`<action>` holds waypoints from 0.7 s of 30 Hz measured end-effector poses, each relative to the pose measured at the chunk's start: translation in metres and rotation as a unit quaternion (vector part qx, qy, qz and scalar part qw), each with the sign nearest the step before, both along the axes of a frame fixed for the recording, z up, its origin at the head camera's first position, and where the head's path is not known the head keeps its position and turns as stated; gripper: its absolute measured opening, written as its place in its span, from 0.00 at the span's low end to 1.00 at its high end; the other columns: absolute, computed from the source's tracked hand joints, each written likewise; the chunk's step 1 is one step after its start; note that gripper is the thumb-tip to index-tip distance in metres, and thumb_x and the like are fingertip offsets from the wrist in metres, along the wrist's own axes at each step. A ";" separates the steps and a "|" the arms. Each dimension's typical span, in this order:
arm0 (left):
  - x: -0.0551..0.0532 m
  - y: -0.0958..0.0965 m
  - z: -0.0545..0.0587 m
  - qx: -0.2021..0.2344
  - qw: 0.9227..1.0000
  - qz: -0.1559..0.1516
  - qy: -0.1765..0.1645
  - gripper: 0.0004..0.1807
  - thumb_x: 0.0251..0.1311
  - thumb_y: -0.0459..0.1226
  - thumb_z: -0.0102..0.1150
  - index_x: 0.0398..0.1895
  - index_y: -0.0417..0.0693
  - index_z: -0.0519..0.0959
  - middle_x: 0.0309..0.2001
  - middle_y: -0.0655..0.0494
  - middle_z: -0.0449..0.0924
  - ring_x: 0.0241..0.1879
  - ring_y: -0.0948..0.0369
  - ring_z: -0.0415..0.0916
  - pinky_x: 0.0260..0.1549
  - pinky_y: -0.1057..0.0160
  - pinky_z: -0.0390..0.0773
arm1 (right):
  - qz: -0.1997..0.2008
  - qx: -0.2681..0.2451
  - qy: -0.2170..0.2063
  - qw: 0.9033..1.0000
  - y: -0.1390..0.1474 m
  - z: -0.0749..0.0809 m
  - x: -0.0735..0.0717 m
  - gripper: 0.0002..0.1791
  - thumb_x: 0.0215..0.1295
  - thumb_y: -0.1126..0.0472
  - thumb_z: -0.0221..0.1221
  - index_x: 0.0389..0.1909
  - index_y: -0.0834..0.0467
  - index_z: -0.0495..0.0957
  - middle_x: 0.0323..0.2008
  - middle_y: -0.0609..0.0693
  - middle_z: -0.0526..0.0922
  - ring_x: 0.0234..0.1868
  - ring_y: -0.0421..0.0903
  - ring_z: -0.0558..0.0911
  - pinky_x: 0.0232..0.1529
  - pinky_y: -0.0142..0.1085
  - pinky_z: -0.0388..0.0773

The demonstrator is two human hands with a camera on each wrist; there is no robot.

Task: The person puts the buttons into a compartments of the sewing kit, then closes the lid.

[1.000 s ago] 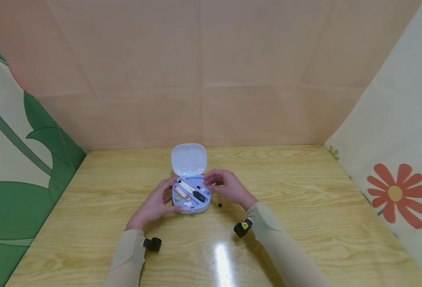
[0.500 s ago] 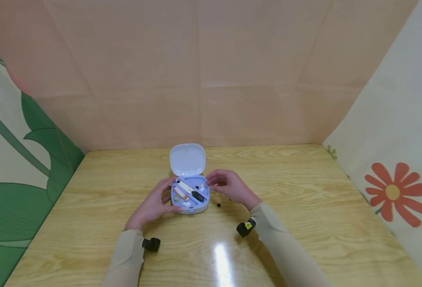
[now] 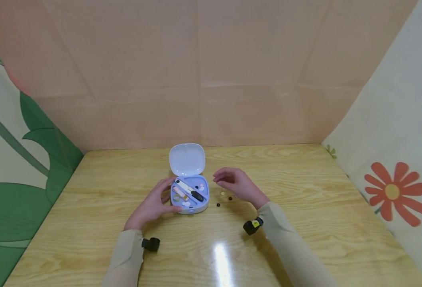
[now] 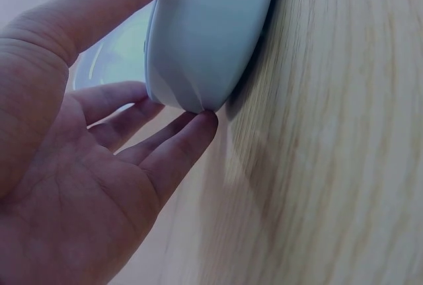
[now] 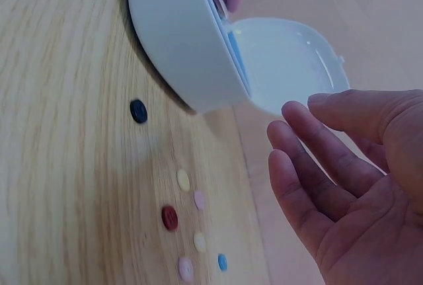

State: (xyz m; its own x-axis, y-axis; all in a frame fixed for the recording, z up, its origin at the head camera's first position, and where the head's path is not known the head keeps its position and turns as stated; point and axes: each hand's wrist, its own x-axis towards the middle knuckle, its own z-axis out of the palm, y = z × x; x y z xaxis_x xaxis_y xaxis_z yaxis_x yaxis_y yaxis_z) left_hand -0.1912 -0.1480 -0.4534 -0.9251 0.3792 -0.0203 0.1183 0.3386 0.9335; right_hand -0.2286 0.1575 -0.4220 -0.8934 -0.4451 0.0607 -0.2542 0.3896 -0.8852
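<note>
A small lilac-and-white sewing box [image 3: 198,209] stands on the table with its white lid [image 3: 187,160] raised. In its tray lie a white tool with a black end [image 3: 197,195], a pink-and-gold piece [image 3: 180,193] and small bits. My left hand [image 3: 152,205] holds the box from the left, thumb at the front and fingertips on the side wall [image 4: 198,34]. To the right of the box, my right hand [image 3: 242,185] hovers above the table, apart from it. Its fingers [image 5: 310,186] are gently bent, with nothing visible between them.
Several loose buttons lie on the wooden table right of the box: a black button [image 5: 138,111], a dark red button [image 5: 170,218], a pale yellow button [image 5: 183,180], a pink button [image 5: 186,269] and a blue button [image 5: 223,262]. A pinkish backdrop [image 3: 200,79] rises behind the table.
My right hand has drawn away from the tray to the right, uncovering buttons on the table. A small pale piece now shows in the tray's right part. The left hand keeps its hold.
</note>
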 end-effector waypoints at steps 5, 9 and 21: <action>0.000 0.000 0.000 0.006 1.000 0.001 -0.003 0.51 0.43 0.34 0.76 0.72 0.56 0.59 0.70 0.53 0.53 0.68 0.47 0.55 0.65 0.48 0.63 | -0.011 0.008 0.009 1.000 0.009 0.000 -0.001 0.13 0.66 0.68 0.58 0.50 0.65 0.76 0.45 0.60 0.81 0.47 0.53 0.81 0.50 0.40 0.81; 0.000 0.000 0.001 0.008 1.000 0.003 -0.006 0.51 0.43 0.33 0.76 0.72 0.56 0.58 0.70 0.52 0.53 0.68 0.47 0.54 0.65 0.48 0.62 | -0.009 0.009 0.024 1.000 0.018 -0.003 -0.003 0.12 0.66 0.69 0.58 0.50 0.67 0.76 0.44 0.60 0.82 0.47 0.55 0.81 0.50 0.40 0.81; 0.000 0.002 0.004 -0.003 1.000 0.004 -0.007 0.51 0.42 0.37 0.77 0.72 0.57 0.59 0.68 0.56 0.56 0.67 0.50 0.57 0.65 0.53 0.64 | -0.037 0.028 0.028 0.999 0.040 -0.007 -0.006 0.12 0.66 0.70 0.57 0.50 0.68 0.76 0.44 0.58 0.82 0.47 0.51 0.81 0.53 0.44 0.79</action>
